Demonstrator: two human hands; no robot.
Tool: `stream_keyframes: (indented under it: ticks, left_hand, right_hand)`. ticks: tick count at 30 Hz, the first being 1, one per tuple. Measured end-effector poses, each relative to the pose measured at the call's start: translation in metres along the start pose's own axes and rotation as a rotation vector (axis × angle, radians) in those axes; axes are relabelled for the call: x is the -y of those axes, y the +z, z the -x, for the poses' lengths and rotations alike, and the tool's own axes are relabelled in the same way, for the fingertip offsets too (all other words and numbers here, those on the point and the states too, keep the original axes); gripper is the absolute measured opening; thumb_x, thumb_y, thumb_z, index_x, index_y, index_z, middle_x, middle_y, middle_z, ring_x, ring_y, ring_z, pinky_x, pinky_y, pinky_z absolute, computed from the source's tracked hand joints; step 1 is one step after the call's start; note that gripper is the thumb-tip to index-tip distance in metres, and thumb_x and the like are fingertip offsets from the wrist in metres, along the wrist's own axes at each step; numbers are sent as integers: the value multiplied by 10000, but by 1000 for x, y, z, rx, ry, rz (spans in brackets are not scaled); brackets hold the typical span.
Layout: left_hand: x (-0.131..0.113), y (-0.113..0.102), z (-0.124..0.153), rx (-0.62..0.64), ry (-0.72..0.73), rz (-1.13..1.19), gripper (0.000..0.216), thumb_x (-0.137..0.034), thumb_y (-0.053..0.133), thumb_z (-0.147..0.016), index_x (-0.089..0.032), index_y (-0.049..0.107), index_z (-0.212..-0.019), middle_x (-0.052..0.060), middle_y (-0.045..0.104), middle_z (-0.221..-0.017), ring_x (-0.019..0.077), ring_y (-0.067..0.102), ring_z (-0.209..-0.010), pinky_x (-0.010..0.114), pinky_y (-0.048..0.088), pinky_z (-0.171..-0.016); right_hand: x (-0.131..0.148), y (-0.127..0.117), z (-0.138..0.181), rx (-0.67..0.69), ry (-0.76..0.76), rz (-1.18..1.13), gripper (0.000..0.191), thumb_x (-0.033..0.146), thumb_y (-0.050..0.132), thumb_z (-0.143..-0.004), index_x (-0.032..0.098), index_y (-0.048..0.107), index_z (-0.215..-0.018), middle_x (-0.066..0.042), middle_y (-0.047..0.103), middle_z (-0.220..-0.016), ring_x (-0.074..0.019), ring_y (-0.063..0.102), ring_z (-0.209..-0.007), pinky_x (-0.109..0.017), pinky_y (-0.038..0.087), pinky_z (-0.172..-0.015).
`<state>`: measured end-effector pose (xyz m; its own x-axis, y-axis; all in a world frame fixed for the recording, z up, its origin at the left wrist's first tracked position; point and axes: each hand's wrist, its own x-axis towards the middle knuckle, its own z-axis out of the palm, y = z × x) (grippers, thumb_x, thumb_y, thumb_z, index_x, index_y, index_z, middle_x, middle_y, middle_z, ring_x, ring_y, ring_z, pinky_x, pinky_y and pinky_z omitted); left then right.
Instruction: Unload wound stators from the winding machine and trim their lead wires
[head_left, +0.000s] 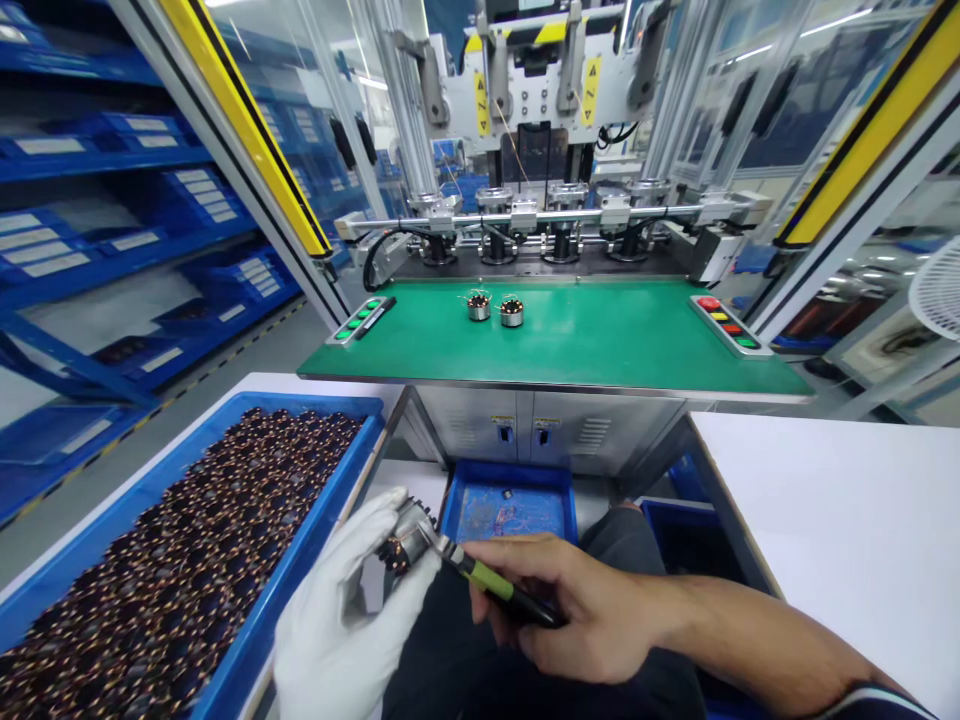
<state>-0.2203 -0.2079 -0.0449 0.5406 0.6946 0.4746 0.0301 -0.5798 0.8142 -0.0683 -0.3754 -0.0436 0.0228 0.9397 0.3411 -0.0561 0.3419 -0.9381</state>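
Note:
My left hand, in a white glove, grips a copper-wound motor stator between thumb and fingers, low in front of my lap. Bare, my right hand is closed round a pair of cutting pliers with black and green handles. The pliers' metal jaws reach the near edge of the stator; whether they close on a wire I cannot tell. Two more stators, a left stator and a right stator, stand on the green work surface with loose wire ends sticking up.
A blue tray full of wound stators sits at left. Below the bench lies a blue bin with wire scraps. Behind the green top stands a winding machine, flanked by button panels. A white table is at right.

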Motion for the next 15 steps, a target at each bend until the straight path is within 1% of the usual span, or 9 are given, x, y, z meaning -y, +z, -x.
stream_keyframes:
  ticks: [3, 6, 9, 11, 13, 14, 15]
  left_hand:
    - [5, -2, 3, 15, 49, -27, 384, -213, 784, -784, -254, 696, -1155, 53, 726, -1248, 199, 727, -1085, 305, 587, -1001]
    - [7, -4, 6, 32, 75, -77, 408, -232, 781, -794, -260, 685, -1190, 58, 716, -1270, 217, 720, -1100, 346, 582, -1023]
    - [6, -4, 4, 40, 89, -136, 406, -281, 771, -811, -264, 680, -1207, 50, 725, -1254, 213, 723, -1089, 340, 573, -1033]
    - [6, -3, 2, 53, 91, -178, 385, -318, 758, -826, -272, 683, -1201, 36, 732, -1241, 195, 729, -1073, 300, 572, -1021]
    - [8, -2, 2, 80, 91, -223, 358, -349, 738, -845, -275, 688, -1191, 28, 741, -1222, 188, 732, -1064, 278, 580, -996]
    - [10, -2, 3, 99, 92, -249, 355, -360, 731, -850, -276, 688, -1191, 26, 745, -1210, 191, 734, -1060, 279, 586, -986]
    - [12, -2, 6, 116, 92, -275, 361, -365, 729, -850, -278, 684, -1198, 25, 749, -1199, 194, 736, -1055, 286, 593, -977]
  right_hand:
    - [2, -1, -2, 1, 31, 4, 929, -10, 530, -728, 354, 352, -1564, -39, 570, -1035, -75, 541, -756, -184, 459, -634]
    - [0, -1, -1, 1, 38, 11, 925, -4, 530, -727, 339, 351, -1566, -35, 569, -1026, -76, 539, -759, -187, 459, -640]
    - [-3, -2, 0, -31, 58, 54, 881, 5, 517, -713, 294, 413, -1538, -15, 568, -967, -69, 507, -732, -183, 450, -644]
    - [-3, -5, 0, -58, 94, 134, 832, 20, 510, -687, 244, 491, -1488, -1, 565, -911, -68, 479, -705, -173, 435, -628]
    - [1, -8, 0, -61, 155, 250, 777, 30, 510, -669, 202, 559, -1425, -3, 586, -894, -75, 495, -705, -168, 440, -625]
    - [3, -10, -1, -60, 182, 321, 754, 33, 514, -671, 185, 575, -1407, -13, 611, -911, -83, 527, -725, -173, 462, -648]
    - [6, -11, -1, -63, 204, 399, 737, 37, 522, -682, 172, 575, -1404, -31, 642, -952, -101, 575, -774, -190, 497, -704]
